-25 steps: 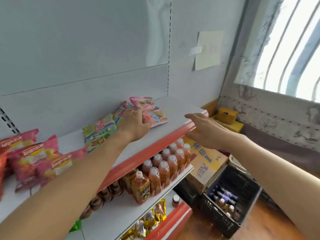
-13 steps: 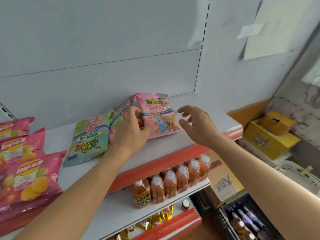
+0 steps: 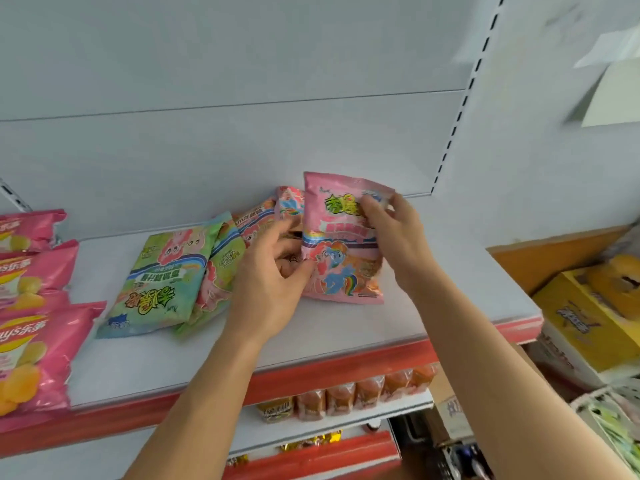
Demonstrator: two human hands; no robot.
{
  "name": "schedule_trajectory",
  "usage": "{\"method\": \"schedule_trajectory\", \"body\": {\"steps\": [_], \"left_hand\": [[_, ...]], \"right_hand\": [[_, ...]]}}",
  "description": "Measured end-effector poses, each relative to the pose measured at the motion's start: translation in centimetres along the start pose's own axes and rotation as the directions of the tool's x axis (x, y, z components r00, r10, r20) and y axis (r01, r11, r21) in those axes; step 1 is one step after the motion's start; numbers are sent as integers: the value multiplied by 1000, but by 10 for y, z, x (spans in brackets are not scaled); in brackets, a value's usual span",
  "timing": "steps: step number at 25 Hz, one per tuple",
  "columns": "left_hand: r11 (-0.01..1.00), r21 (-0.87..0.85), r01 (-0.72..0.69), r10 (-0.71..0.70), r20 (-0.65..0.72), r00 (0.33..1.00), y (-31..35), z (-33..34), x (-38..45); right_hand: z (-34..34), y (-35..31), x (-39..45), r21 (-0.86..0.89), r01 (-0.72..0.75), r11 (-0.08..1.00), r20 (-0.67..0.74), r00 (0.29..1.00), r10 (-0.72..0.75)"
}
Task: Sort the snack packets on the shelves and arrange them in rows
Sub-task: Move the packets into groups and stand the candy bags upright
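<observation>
Both hands are on the pink packet (image 3: 341, 237) here, up on the top shelf (image 3: 433, 306). The right hand (image 3: 398, 237) pinches its top right corner, thumb in front and fingers curled behind, while the left hand (image 3: 273, 271) has its thumb and fingertips closed on the packet's lower left edge. So it is clamped from two sides, tilted up off the shelf with its bottom seam resting near the boards and its top leaning toward the back wall.

Its long axis runs upright, bottom toward the person, top away. The packet sits right between the two hands, the right hand higher and farther in, the left lower and nearer the body.

To the left of the left hand lies the jumbled pile: a second pink packet (image 3: 289, 202) tucked just behind the fingers, an orange one (image 3: 256, 220) under it, then the green packets (image 3: 166, 278) fanned out flat. Farther left again, the red chip bags (image 3: 31, 341) lie in a column.

Both forearms reach up and forward from below, wrists bent slightly inward. Free shelf lies to the right of the right hand, so that looks like the likely side for starting a row, though the right hand would lead it.
</observation>
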State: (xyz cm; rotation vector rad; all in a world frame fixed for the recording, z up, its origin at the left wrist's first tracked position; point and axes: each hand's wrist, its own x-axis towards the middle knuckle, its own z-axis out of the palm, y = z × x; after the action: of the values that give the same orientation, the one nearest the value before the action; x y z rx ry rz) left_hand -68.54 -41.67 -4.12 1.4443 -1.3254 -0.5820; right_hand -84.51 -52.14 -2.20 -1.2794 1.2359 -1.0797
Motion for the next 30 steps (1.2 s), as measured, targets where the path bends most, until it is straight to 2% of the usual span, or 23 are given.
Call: {"method": "schedule_trajectory", "body": {"steps": [2, 3, 5, 9, 12, 14, 19, 22, 24, 27, 30], "left_hand": [[1000, 5, -24, 24, 29, 999, 10, 2, 6], [1000, 7, -31, 30, 68, 997, 18, 3, 11], [999, -32, 12, -9, 90, 996, 32, 7, 22], [969, -210, 134, -136, 6, 991, 49, 20, 49], [854, -469, 224, -294, -81, 953, 59, 29, 65], [784, -556, 277, -363, -48, 930, 61, 35, 74], [807, -551, 212, -322, -109, 941, 51, 42, 92], [825, -526, 208, -323, -136, 937, 52, 40, 103], [808, -537, 242, -352, -111, 929, 52, 37, 110], [767, -584, 264, -403, -119, 908, 56, 32, 118], [800, -555, 226, -380, -179, 907, 60, 32, 122]], "right_hand": [[-7, -5, 4, 201, -48, 978, 45, 998, 40], [-11, -7, 5, 209, -35, 977, 74, 997, 20], [-18, -12, 3, 190, 35, 981, 142, 988, -63], [-37, -20, -9, 194, 96, 976, 252, 957, -144], [-61, -7, -23, 97, 77, 992, 396, 912, -109], [-72, 2, -29, 52, 92, 994, 354, 929, -104], [-92, 6, -26, 13, 37, 999, 217, 975, -39], [-102, 6, -22, 47, 4, 999, 107, 994, -9], [-104, 4, -22, 64, 15, 998, 126, 992, -23], [-107, -1, -22, 47, 80, 996, 236, 968, -89], [-112, -10, -21, 5, 147, 989, 327, 935, -140]]}}
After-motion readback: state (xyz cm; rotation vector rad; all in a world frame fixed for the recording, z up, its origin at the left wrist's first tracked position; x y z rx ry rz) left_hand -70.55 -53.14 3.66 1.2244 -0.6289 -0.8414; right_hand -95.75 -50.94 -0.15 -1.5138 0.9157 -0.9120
